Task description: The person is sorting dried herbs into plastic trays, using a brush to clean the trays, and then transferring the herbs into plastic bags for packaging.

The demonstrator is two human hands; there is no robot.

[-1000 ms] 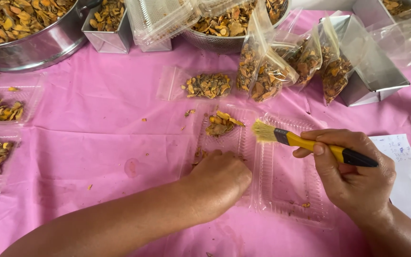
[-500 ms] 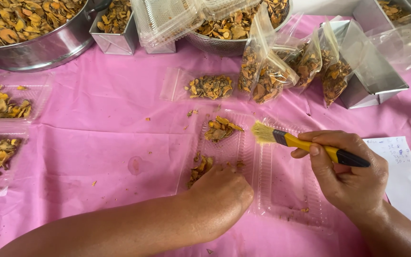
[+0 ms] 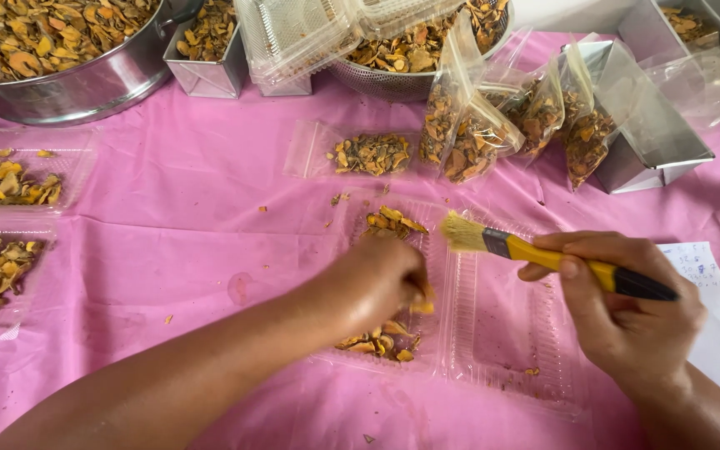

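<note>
The left hand (image 3: pixel 377 279) reaches into the left half of an open clear clamshell tray (image 3: pixel 493 333) lying on the pink-covered desk (image 3: pixel 210 217), its fingers pinched on dried yellow-brown slices (image 3: pixel 381 342) gathered there. The right hand (image 3: pixel 627 312) is clenched around the yellow and black handle of a paintbrush (image 3: pixel 543 250), whose pale bristles hover over the tray's middle fold. A small clear bag of slices (image 3: pixel 368 154) lies just beyond the tray; filled bags (image 3: pixel 477 133) lean against a metal tin (image 3: pixel 652 150).

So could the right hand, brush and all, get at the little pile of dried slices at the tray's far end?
Probably yes: the brush sits right beside that pile, nothing between them.
</note>
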